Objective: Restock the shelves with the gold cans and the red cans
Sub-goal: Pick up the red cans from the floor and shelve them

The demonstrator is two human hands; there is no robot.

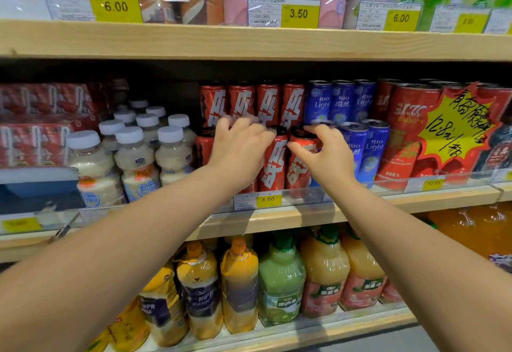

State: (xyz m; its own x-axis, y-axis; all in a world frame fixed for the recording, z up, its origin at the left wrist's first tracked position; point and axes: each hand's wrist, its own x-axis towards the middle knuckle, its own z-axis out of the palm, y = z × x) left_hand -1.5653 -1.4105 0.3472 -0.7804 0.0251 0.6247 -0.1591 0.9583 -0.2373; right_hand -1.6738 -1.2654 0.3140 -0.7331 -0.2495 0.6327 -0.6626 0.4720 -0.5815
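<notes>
left hand [238, 149] hiding red cans [273, 163], grip unclear

Both hands [241, 146] [325, 154] reach forward, fingers [302, 152] curled.

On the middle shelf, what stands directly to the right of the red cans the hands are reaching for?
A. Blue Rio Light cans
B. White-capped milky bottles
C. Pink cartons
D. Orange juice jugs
A: the blue Rio Light cans stand right beside the red cans, next to the right hand; the white-capped bottles are on the other side, past the left hand.
</notes>
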